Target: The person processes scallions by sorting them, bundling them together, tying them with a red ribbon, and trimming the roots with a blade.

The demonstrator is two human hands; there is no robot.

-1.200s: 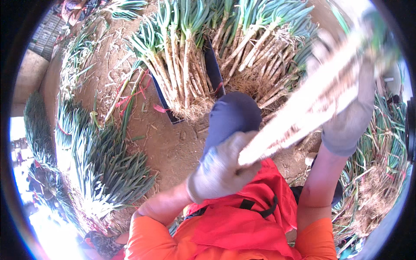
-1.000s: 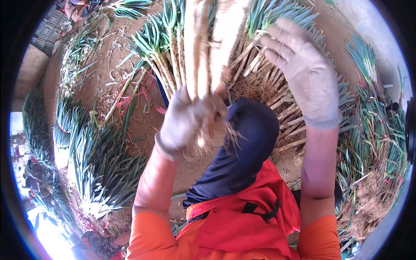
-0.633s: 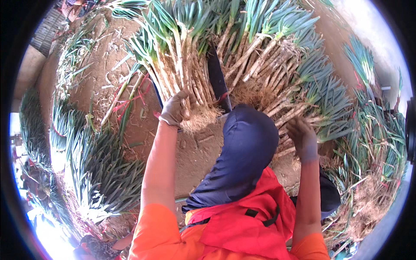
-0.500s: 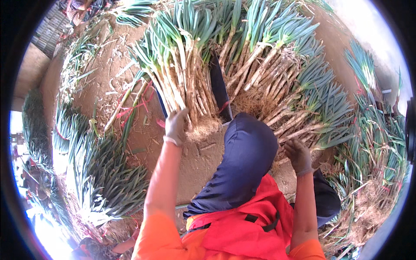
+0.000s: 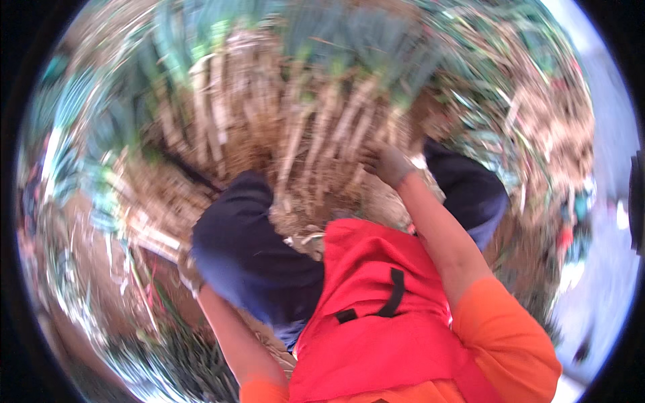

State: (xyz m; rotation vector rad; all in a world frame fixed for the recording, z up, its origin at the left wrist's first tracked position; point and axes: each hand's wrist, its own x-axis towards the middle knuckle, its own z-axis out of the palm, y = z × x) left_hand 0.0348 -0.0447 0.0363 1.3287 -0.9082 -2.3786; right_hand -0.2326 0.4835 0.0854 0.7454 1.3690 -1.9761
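Green onions with long pale stalks, brown roots and green leaves lie in a broad fan of piles before me, smeared by motion. My right hand (image 5: 390, 164), in a thin glove, reaches to the near right stalks (image 5: 353, 124); its fingers are stretched toward them and hold nothing that I can make out. My left hand (image 5: 191, 272), also gloved, is low at the left beside my knee, close to the root ends of the left bunch (image 5: 161, 201). Its fingers are blurred and partly hidden by the knee.
My bent left knee (image 5: 242, 215) and right leg (image 5: 470, 191) frame the near stalks. A dark divider (image 5: 188, 168) stands between the left bunches. Red ties (image 5: 151, 289) lie on the soil at left. More green onions (image 5: 158, 366) lie at lower left, and loose ones (image 5: 497, 107) at right.
My view has swung to the right, so the piles appear farther left. My right hand has moved forward from beside my leg to the stalks. My left hand now sits beside the knee.
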